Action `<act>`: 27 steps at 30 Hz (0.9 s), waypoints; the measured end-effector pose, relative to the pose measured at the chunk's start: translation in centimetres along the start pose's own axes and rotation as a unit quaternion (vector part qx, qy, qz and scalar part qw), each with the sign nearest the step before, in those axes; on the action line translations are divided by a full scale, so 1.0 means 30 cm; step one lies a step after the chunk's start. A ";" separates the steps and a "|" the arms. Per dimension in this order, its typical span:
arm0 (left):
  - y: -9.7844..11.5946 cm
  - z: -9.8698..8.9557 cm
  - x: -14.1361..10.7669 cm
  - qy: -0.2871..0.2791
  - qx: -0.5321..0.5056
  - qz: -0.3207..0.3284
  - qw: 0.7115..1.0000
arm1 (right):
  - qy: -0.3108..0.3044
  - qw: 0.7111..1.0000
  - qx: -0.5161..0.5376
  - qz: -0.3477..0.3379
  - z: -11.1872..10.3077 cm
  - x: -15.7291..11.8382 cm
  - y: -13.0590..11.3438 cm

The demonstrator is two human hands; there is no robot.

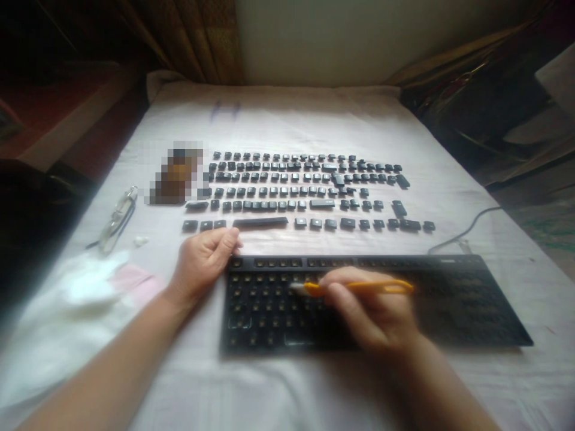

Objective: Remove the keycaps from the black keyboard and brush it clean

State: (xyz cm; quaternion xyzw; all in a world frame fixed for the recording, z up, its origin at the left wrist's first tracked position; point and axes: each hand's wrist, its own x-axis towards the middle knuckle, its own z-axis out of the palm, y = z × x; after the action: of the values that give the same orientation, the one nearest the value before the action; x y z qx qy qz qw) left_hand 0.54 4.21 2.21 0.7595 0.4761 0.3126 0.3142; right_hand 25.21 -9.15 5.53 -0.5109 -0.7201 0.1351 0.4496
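Observation:
A black keyboard [269,305] with its keycaps off lies across the near part of the bed-like cloth surface. My right hand [372,305] grips an orange toothbrush [395,287], its pale bristles down among the bare key switches left of the middle. Motion blurs the bristles. My left hand [202,257] is closed, curled against the keyboard's upper left corner; its fingertips are mostly hidden. Beyond the keyboard, the loose black keycaps stand in several rows, with the long spacebar [260,221] in the nearest row.
A pixelated patch [175,176] covers something left of the keycap rows. Eyeglasses [117,218] lie farther left, near small white bits [141,241]. A crumpled white cloth [76,311] and a pink piece [135,282] are at near left. A grey cable [467,224] runs behind the keyboard.

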 end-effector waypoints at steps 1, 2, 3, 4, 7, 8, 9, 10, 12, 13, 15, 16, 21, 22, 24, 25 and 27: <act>0.000 0.000 0.000 -0.001 -0.001 -0.001 1.000 | -0.001 1.000 0.003 -0.002 0.000 -0.002 0.001; 0.001 0.001 0.000 -0.002 -0.002 -0.002 1.000 | -0.001 1.000 0.005 -0.003 0.001 -0.005 0.002; 0.002 0.000 0.000 -0.003 -0.003 -0.003 1.000 | -0.002 1.000 0.006 -0.005 0.000 -0.007 0.003; 0.003 0.000 0.000 -0.003 -0.003 -0.004 1.000 | -0.002 1.000 0.006 -0.006 0.000 -0.009 0.003; 0.008 0.000 0.000 -0.002 -0.002 -0.004 1.000 | -0.005 1.000 0.004 -0.005 -0.003 -0.015 0.005; 0.009 0.000 0.000 0.000 -0.003 -0.004 1.000 | -0.005 1.000 0.003 -0.005 -0.004 -0.018 0.006; 0.009 0.000 0.001 0.001 -0.004 -0.003 1.000 | -0.002 1.000 0.003 -0.006 -0.004 -0.021 0.008; 0.009 0.000 0.001 0.002 -0.005 -0.003 1.000 | 0.004 1.000 0.002 -0.007 -0.004 -0.025 0.010; 0.006 0.000 0.002 0.002 -0.004 0.000 1.000 | 0.022 1.000 0.001 -0.007 -0.003 -0.030 0.016; 0.005 0.000 0.002 0.002 -0.002 0.002 1.000 | 0.032 0.999 -0.002 -0.006 -0.002 -0.032 0.018; 0.004 0.000 0.002 0.001 0.001 0.003 1.000 | 0.041 0.999 -0.013 -0.003 -0.001 -0.030 0.022; 0.004 -0.001 0.002 0.000 0.002 0.003 1.000 | 0.040 0.999 -0.021 0.000 0.000 -0.028 0.024; 0.004 -0.001 0.000 0.001 0.004 0.001 1.000 | 0.030 0.999 -0.026 0.015 0.007 -0.017 0.027; 0.004 -0.001 0.000 0.001 0.004 0.001 1.000 | 0.030 0.999 -0.021 0.015 0.007 -0.015 0.025; 0.004 -0.001 0.000 0.000 0.001 0.002 1.000 | 0.019 1.000 -0.013 0.018 0.005 -0.011 0.017; 0.003 -0.001 0.000 -0.001 0.000 0.003 1.000 | 0.013 1.000 -0.011 0.018 0.004 -0.009 0.012; 0.002 0.000 0.000 0.000 -0.001 0.004 1.000 | -0.001 1.000 -0.007 0.018 0.001 -0.007 0.004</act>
State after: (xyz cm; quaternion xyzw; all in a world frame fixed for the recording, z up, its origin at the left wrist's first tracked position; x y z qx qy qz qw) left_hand 0.57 4.18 2.26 0.7615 0.4724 0.3141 0.3134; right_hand 25.26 -9.27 5.33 -0.5271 -0.7120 0.1384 0.4428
